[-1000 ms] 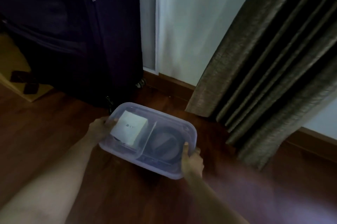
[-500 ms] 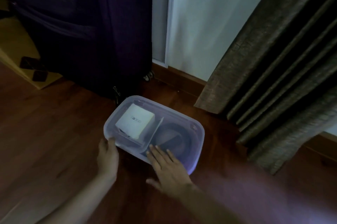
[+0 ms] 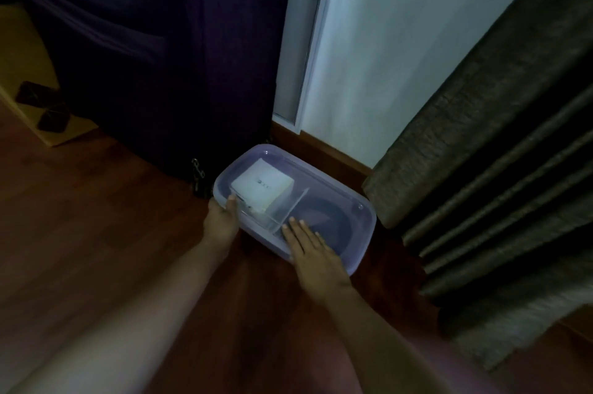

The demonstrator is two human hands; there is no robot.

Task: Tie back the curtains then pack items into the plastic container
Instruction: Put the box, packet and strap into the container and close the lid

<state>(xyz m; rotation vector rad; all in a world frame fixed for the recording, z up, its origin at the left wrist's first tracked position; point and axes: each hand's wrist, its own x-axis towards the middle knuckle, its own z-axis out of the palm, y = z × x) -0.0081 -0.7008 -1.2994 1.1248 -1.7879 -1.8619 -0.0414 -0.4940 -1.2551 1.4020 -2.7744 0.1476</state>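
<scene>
Head view: our left hand [image 3: 220,221] lays extended fingers on the near-left corner of the plastic container [image 3: 365,244]; our right hand [image 3: 313,249] lies flat, fingers straight, on its lid [image 3: 324,183]. We see the translucent container on the floor [image 3: 96,233] between suitcase [image 3: 144,56] and curtain [image 3: 497,152], holding a white box [image 3: 261,186] left, a dark round item [image 3: 333,217] right.

You're in a home, likely a bedroom: dark wood floor [image 3: 96,233] with matching skirting [image 3: 333,152], a heavy pleated curtain [image 3: 500,149] reaching the floor, a dark suitcase [image 3: 154,50] against the pale wall [image 3: 401,40].
</scene>
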